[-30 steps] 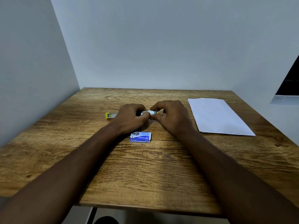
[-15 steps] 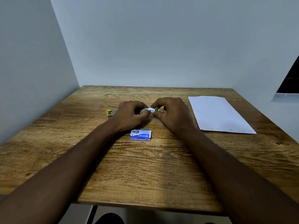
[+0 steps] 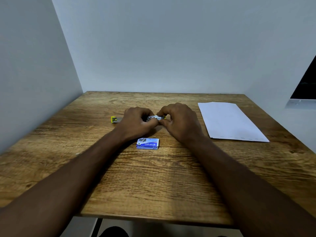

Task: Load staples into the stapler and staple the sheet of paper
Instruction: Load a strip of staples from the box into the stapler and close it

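Wooden surface (image 3: 153,182), walls at left and back. Sheet of paper (image 3: 229,120) lies flat at right, well apart from the hands.

Both hands are mid-surface on the stapler (image 3: 154,118). Left hand (image 3: 136,122) has its fingers curled round the body. Right hand (image 3: 181,122) pinches the metal front end between thumb and forefinger. Yellow end (image 3: 114,119) sticks out past the left hand. Can't tell if staples are in.

Handling guess: small, rigid, light, smooth metal, probably sprung. Clamp the body and pinch the sides.

Staple box (image 3: 148,143) sits just nearside of the hands, between the forearms. It doesn't block the route to the paper.
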